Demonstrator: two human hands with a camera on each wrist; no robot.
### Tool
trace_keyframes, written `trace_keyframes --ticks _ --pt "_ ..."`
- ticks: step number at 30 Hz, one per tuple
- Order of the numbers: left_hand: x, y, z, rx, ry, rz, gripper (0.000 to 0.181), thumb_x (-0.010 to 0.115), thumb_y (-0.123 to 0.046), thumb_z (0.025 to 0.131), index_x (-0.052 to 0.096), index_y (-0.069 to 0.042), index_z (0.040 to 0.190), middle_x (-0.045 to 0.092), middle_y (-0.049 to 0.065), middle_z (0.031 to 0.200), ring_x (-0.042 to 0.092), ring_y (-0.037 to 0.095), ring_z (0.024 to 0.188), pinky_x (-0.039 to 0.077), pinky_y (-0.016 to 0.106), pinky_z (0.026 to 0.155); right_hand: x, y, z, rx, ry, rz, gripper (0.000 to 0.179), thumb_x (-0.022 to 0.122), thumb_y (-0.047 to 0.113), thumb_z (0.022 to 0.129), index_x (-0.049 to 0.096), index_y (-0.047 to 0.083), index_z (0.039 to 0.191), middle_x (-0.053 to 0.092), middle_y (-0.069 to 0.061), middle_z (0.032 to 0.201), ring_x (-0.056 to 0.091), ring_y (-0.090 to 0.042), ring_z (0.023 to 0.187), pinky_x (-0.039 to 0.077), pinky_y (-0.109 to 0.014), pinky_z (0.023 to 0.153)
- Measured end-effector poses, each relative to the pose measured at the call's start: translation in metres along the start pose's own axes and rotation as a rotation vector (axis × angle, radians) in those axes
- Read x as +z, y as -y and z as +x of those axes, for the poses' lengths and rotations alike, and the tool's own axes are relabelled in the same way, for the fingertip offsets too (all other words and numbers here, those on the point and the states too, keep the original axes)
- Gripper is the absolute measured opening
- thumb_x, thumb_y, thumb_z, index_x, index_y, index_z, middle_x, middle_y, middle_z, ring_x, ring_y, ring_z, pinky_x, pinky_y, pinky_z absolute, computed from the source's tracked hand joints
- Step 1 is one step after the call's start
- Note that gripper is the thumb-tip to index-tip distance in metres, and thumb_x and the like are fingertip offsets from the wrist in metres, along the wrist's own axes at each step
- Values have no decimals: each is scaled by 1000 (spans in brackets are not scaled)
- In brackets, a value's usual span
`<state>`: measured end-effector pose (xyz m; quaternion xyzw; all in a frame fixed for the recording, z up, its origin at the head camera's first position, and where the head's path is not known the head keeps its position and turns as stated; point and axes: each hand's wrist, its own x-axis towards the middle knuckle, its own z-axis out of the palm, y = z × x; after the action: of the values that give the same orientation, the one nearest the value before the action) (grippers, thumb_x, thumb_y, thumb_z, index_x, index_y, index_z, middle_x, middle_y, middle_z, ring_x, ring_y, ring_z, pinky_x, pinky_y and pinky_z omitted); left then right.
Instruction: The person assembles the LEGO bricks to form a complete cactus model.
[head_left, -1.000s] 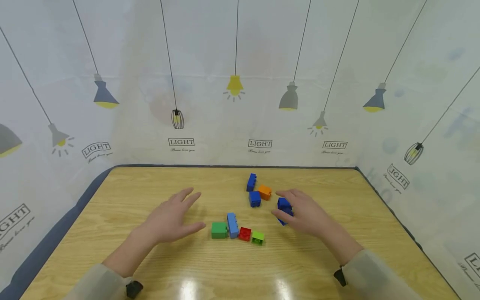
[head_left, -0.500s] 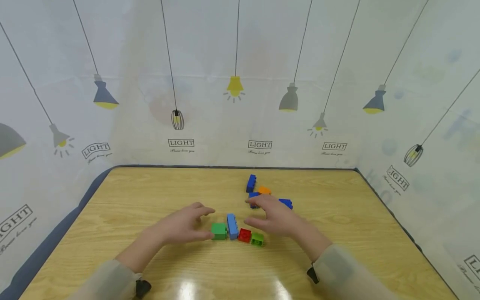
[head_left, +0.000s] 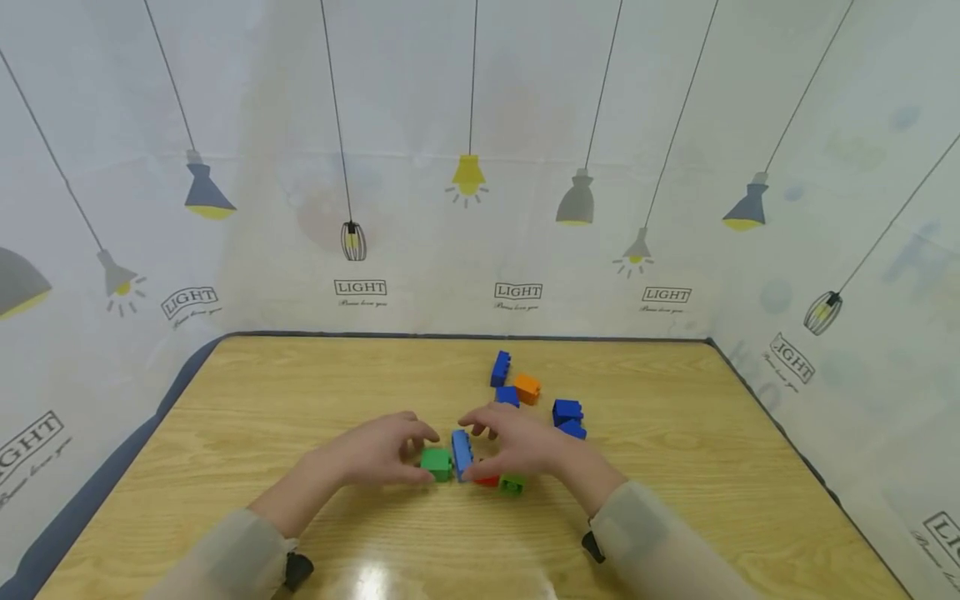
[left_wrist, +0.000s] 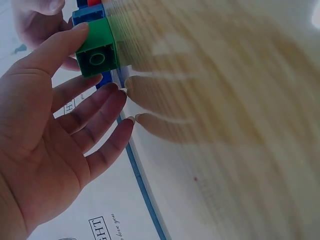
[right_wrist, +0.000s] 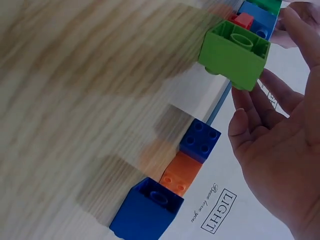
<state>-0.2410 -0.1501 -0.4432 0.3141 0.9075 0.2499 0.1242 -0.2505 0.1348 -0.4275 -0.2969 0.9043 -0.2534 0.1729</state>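
Near the table's middle, the green brick (head_left: 436, 464) lies left of a long light blue brick (head_left: 462, 455). My left hand (head_left: 378, 450) curves loosely round the green brick's left side. Its thumb overlaps the edge of that brick in the left wrist view, with the other fingertips low by the table; a firm grip does not show. Over the light blue brick, my right hand (head_left: 521, 437) reaches with thumb near one end and index finger near the other. Beneath the right hand, a red brick (head_left: 487, 481) is partly hidden, beside a lime green brick (right_wrist: 235, 55).
Farther back lie an orange brick (head_left: 527, 389), a dark blue brick (head_left: 500, 368) and another blue brick (head_left: 507, 396) partly behind my right hand. Two dark blue bricks (head_left: 567, 412) sit to the right. A lamp-printed curtain (head_left: 420, 250) borders the wooden table (head_left: 300, 383).
My right hand has moved left from the dark blue bricks to the light blue brick. My left hand has moved right, up to the green brick. The bricks stay about where they were.
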Motion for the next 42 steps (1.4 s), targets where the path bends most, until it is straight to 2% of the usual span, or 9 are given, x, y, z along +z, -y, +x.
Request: trace_keyframes --ticks 7,14,19,25,30,36,42 --pt "0 0 2 29 35 -48 43 87 -38 95 77 -16 132 65 -7 107 62 12 94 56 27 83 5 3 4 24 24 -31 72 86 52 94 60 23 155 64 0 140 61 -18 125 57 -42 109" --pt "0 0 1 30 38 -58 39 86 -36 96 78 -17 130 65 -6 105 61 12 92 55 27 81 7 6 7 44 10 -68 70 85 53 94 62 22 153 65 1 138 61 -16 122 58 -40 108" --pt "1 1 1 42 40 -75 36 85 -34 97 78 -17 128 65 -6 105 62 13 93 55 27 82 6 5 6 52 -25 -30 67 87 53 93 64 22 147 64 2 136 61 -16 115 58 -37 101" --pt "1 0 0 70 -5 -79 36 83 -31 99 76 -15 130 65 -4 106 61 11 91 55 25 80 -3 -2 -4 34 -129 88 66 87 48 94 61 21 148 64 2 142 63 -20 125 60 -43 106" --pt "1 -5 1 77 -42 -136 33 80 -28 102 74 -12 130 67 -2 111 65 9 94 60 25 83 -14 -5 -18 -7 -206 258 66 87 32 96 57 14 152 64 -5 142 68 -26 128 60 -48 110" --pt "3 -16 1 90 -83 -166 31 79 -23 103 72 -12 131 67 0 117 67 7 95 62 22 83 -21 -9 -37 -8 -221 478 69 85 13 96 48 7 155 53 -20 152 71 -32 128 66 -36 101" --pt "12 -32 3 102 -130 -258 30 78 -18 103 70 -12 132 67 3 121 68 9 97 63 21 83 -24 -13 -50 -21 -209 582 72 82 5 95 41 4 153 45 -27 151 73 -27 116 67 -30 91"
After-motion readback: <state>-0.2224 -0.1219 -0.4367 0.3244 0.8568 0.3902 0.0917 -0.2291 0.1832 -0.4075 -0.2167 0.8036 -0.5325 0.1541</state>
